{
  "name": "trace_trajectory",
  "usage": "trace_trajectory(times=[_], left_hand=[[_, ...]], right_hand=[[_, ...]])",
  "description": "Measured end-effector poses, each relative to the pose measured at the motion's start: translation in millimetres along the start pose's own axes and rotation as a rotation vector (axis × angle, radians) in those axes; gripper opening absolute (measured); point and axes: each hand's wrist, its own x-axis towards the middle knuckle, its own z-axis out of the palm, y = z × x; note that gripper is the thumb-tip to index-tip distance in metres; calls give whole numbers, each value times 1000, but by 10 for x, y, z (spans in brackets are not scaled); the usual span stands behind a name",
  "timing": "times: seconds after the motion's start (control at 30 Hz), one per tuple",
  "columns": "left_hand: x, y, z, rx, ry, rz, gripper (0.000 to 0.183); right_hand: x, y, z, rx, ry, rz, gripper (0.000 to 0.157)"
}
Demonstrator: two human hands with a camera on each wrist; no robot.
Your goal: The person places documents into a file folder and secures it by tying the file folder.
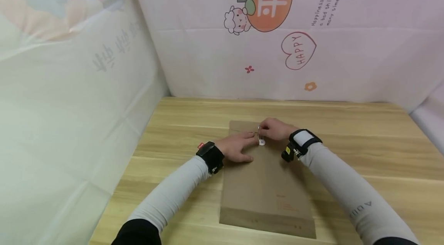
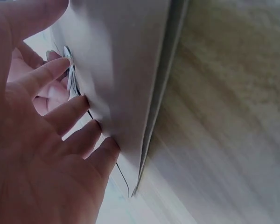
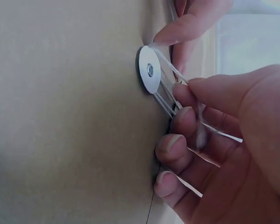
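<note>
A brown kraft paper file envelope point(image 1: 260, 183) lies flat on the wooden table with its flap at the far end. On it a white round button point(image 3: 150, 70) has white string point(image 3: 170, 65) wound about it, strands running toward the flap edge. My right hand point(image 1: 275, 129) pinches the string between thumb and curled fingers beside the button. My left hand point(image 1: 237, 146) rests on the envelope with spread fingers, fingertips close to the flap edge and the button. In the left wrist view its fingers point(image 2: 67, 114) press along the flap line.
The wooden table point(image 1: 187, 121) extends to both sides of the envelope. A white printed sheet point(image 1: 208, 63) hangs behind the table, and another pale sheet point(image 1: 69, 121) stands along the left side. Faint red print point(image 1: 288, 203) shows near the envelope's close end.
</note>
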Motion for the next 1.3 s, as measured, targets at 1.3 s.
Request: trace_trajectory(times=[1.3], left_hand=[[-101,116,163,88,16,-62,76]], right_hand=[[-20,103,35,-263,104,107,45]])
